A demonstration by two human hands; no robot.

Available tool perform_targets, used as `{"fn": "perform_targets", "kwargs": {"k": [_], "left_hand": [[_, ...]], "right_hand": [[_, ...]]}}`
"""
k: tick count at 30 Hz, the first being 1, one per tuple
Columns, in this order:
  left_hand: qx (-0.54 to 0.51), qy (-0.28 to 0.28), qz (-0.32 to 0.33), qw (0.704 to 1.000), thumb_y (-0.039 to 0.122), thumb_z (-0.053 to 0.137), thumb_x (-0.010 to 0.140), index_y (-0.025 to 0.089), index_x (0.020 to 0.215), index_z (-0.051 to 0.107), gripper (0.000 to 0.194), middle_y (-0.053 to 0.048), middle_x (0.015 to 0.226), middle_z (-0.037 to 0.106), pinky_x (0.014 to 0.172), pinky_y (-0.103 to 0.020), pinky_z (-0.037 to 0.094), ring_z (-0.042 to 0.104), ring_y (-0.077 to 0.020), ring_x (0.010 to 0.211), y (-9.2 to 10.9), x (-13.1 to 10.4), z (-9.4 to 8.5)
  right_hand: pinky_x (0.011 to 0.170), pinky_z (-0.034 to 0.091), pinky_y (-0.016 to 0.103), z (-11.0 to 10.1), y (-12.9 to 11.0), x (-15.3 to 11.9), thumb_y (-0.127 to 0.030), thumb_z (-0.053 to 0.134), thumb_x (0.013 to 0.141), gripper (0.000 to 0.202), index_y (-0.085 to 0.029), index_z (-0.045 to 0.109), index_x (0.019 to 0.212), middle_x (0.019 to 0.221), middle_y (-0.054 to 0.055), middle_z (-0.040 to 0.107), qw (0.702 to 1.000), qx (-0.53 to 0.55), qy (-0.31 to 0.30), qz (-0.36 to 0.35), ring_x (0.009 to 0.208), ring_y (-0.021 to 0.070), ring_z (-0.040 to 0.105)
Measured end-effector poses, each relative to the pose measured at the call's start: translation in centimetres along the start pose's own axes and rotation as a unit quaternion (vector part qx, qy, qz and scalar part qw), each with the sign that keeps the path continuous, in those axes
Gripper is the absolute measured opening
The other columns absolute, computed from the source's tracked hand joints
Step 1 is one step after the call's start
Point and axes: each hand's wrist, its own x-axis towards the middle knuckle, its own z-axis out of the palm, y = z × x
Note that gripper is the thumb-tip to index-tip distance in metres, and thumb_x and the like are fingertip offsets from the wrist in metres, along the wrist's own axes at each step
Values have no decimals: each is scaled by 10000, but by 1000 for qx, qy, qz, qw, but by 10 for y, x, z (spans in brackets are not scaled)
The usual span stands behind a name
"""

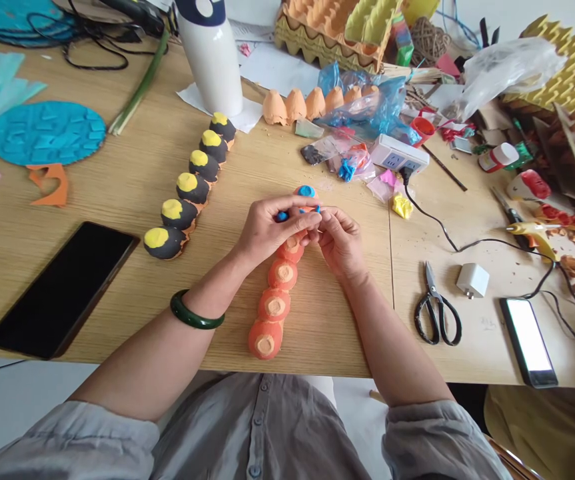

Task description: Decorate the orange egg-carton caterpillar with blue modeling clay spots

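Note:
My left hand [272, 227] and my right hand [340, 240] meet over the far end of an orange egg-carton strip [273, 305]. Between their fingertips is a small bit of blue clay [318, 209], pinched from both sides. Another blue lump [282, 217] shows in the curl of my left hand. The strip's farthest cup carries a flat blue clay cap [306, 191]; its nearer cups show bare, pale tops. To the left lies a second strip, black with yellow caps [192, 188]. My fingers hide part of the orange strip.
Scissors [436, 307], a white charger [472, 280] and a lit phone [529, 341] lie at the right. A dark tablet [62, 290] is at the left. Behind are a white bottle [211, 63], a power strip [400, 153], unpainted carton cups [295, 105] and clay bags [354, 162].

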Motion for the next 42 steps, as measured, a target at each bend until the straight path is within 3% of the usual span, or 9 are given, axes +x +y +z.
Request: {"fn": "perform_targets", "kwargs": {"k": [3, 9, 16, 19, 22, 26, 31, 35, 42], "left_hand": [[61, -7, 25, 998, 504, 963, 868, 229, 959, 955, 290, 32, 611, 614, 591, -248, 471, 530, -112, 574, -2, -1, -1], [50, 15, 12, 999, 615, 931, 868, 211, 862, 910, 405, -36, 702, 765, 597, -276, 526, 648, -164, 616, -3, -2, 3], [52, 37, 20, 998, 747, 866, 920, 209, 729, 850, 571, -10, 619, 646, 574, -290, 401, 470, -124, 573, 1, 0, 2], [74, 27, 19, 997, 846, 836, 895, 205, 688, 817, 674, -4, 576, 583, 569, -302, 384, 461, -130, 567, 2, -1, 3], [74, 31, 19, 997, 907, 832, 858, 202, 611, 750, 752, 8, 539, 522, 552, -300, 367, 445, -119, 547, 3, -2, 4], [48, 65, -14, 997, 870, 785, 939, 209, 627, 770, 731, 12, 518, 499, 547, -286, 392, 463, -118, 541, 2, -1, 5], [36, 120, -36, 991, 837, 839, 909, 224, 658, 799, 663, 20, 523, 460, 549, -286, 359, 433, -129, 583, -5, 5, 0], [36, 130, -57, 989, 805, 820, 929, 223, 680, 806, 634, 33, 523, 408, 522, -314, 264, 342, -122, 544, -12, 8, -3], [11, 145, -70, 987, 673, 852, 974, 204, 710, 822, 539, 47, 534, 376, 486, -273, 252, 326, -97, 514, -16, 9, -4]], "right_hand": [[769, 793, 401, -1, 1, 0, -708, 1012, 828, 512, -267, 751, 819, 673, -58, 674, 1000, -15, 1, -2, 591, 141, 640], [762, 775, 381, 0, 2, -1, -740, 934, 903, 531, -256, 733, 817, 736, -39, 675, 1000, -29, 3, -8, 617, 133, 613], [645, 711, 302, 2, -7, -5, -610, 975, 901, 405, -359, 874, 1201, 786, -60, 676, 993, -72, 27, -84, 621, 125, 561], [641, 699, 288, 6, -9, -9, -545, 988, 915, 278, -379, 922, 1128, 872, -38, 771, 991, -94, 12, -95, 640, 117, 632], [675, 718, 320, 9, -8, -11, -606, 984, 910, 282, -355, 920, 1022, 941, -19, 817, 987, -132, 27, -89, 667, 134, 689], [611, 691, 300, 5, -4, -8, -693, 990, 860, 430, -296, 865, 968, 861, -14, 791, 984, -142, 62, -85, 620, 133, 657], [581, 672, 258, 0, -1, -1, -667, 1040, 807, 494, -276, 798, 987, 752, -64, 729, 990, -95, 68, -81, 550, 99, 608], [638, 706, 274, -7, 2, 2, -635, 1045, 799, 501, -274, 798, 1044, 834, -52, 810, 996, -45, 72, -38, 576, 104, 666], [758, 736, 258, -25, 6, 9, -459, 1030, 819, 427, -244, 794, 1103, 1078, 15, 897, 994, 8, 107, -6, 776, 128, 794]]}}
